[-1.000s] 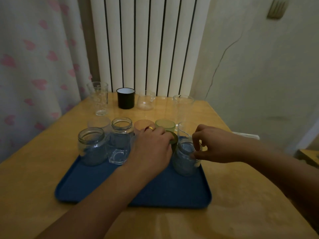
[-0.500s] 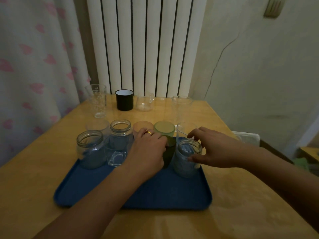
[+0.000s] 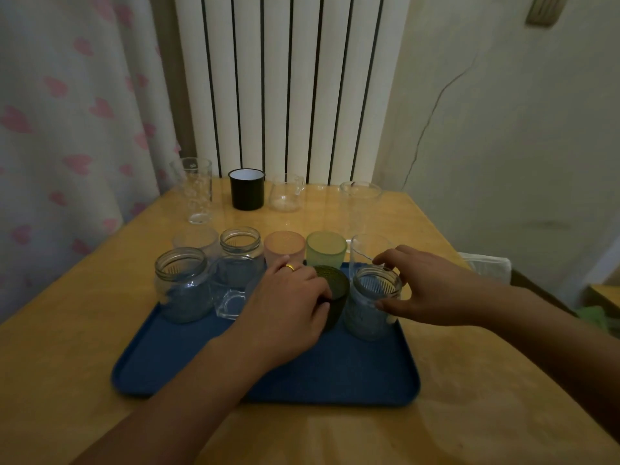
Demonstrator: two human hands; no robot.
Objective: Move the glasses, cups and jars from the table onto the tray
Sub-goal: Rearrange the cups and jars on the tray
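Blue tray point(image 3: 208, 370) carries three jars, a glass and a green cup point(image 3: 335, 293).

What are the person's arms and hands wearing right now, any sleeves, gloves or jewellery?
Both forearms are bare as far as the view shows: no sleeves, gloves or watch. The left hand wears a plain gold ring on one of its fingers. The right hand shows no ring or other item.
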